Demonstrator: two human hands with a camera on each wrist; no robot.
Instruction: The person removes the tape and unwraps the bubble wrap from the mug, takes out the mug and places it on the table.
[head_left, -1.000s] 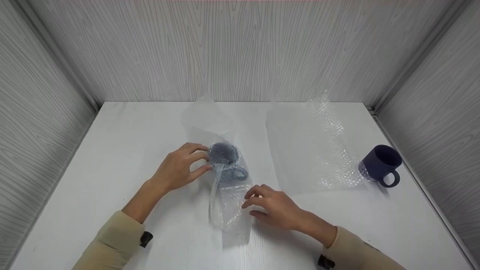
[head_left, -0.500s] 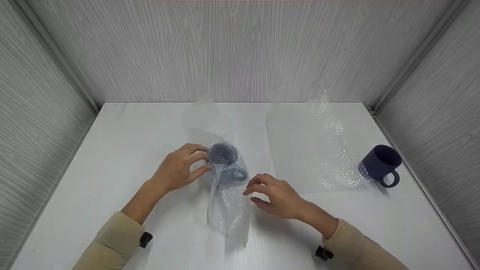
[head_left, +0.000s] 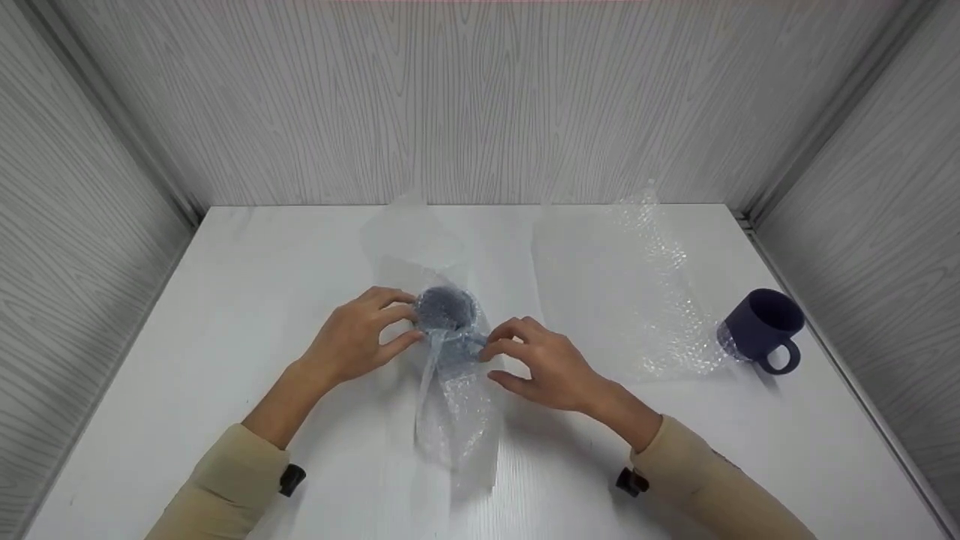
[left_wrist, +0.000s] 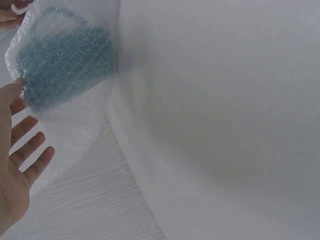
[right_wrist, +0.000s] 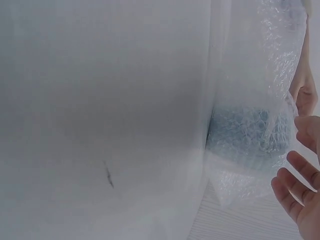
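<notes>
A blue mug (head_left: 445,307) stands in the middle of the table, covered by clear bubble wrap (head_left: 469,427). Its handle side is partly hidden by my right hand (head_left: 551,367), whose loosely bent fingers reach the wrap there. On the opposite side, my left hand (head_left: 351,337) rests its thumb and fingertips against the wrapped mug without closing round it. Through the bubbles, the mug's wall (left_wrist: 67,65) looks blue-green in the left wrist view. In the right wrist view, the fingers (right_wrist: 295,192) are spread beside the wrapped mug (right_wrist: 250,132).
A second sheet of bubble wrap (head_left: 615,300) lies flat to the right on the white table (head_left: 225,315). A dark blue mug (head_left: 757,330) sits at that sheet's right edge, tilted. Wood-grain panels (head_left: 480,105) enclose the back and sides.
My right hand has moved up and slightly left, from beside the lower wrap to the covered mug's handle. The wrap's near end has shifted slightly. My left hand has kept its place.
</notes>
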